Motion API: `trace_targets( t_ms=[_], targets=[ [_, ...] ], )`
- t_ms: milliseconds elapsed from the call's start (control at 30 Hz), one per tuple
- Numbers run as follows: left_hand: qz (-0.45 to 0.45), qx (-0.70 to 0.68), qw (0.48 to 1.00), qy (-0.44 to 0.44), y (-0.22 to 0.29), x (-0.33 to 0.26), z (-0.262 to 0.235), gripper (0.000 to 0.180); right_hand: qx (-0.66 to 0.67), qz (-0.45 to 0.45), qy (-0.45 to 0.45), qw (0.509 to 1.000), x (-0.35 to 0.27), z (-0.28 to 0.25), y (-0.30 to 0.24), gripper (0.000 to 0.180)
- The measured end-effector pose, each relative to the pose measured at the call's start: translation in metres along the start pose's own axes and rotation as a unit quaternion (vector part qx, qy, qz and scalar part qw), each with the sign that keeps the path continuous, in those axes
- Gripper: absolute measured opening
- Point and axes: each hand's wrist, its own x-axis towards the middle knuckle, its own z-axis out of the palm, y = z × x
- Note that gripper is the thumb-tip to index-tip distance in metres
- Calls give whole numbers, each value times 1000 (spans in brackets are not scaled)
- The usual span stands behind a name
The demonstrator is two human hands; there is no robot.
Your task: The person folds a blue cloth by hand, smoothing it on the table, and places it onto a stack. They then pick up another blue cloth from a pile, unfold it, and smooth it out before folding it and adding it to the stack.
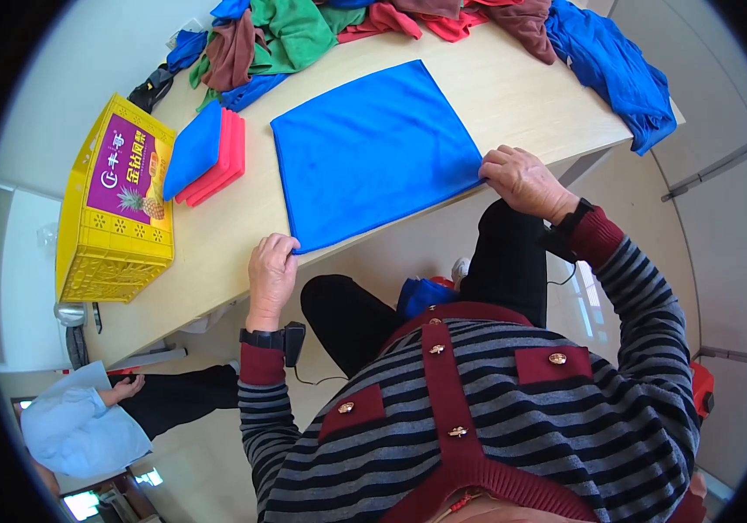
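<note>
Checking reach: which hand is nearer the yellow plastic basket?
Left. The left hand, right of the basket, holds the blue cloth by its near left corner; the right hand is farther, at the near right corner.

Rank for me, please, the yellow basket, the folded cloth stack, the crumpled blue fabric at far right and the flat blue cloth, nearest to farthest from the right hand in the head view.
From the right hand:
1. Flat blue cloth: touching, at its near right corner.
2. Crumpled blue fabric: up and right.
3. Folded cloth stack: left.
4. Yellow basket: farthest left.
</note>
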Motion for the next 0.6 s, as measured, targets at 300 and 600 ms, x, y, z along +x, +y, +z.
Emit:
trace_targets(
  t_ms=[300, 600],
  targets=[
    [36, -43, 998, 3, 4, 81, 37, 37, 32, 100, 55, 993, 71, 43, -8, 35],
    [-32, 131, 990, -34, 25, 114, 112, 65, -91, 181, -18, 979, 98, 97, -36, 68]
  ],
)
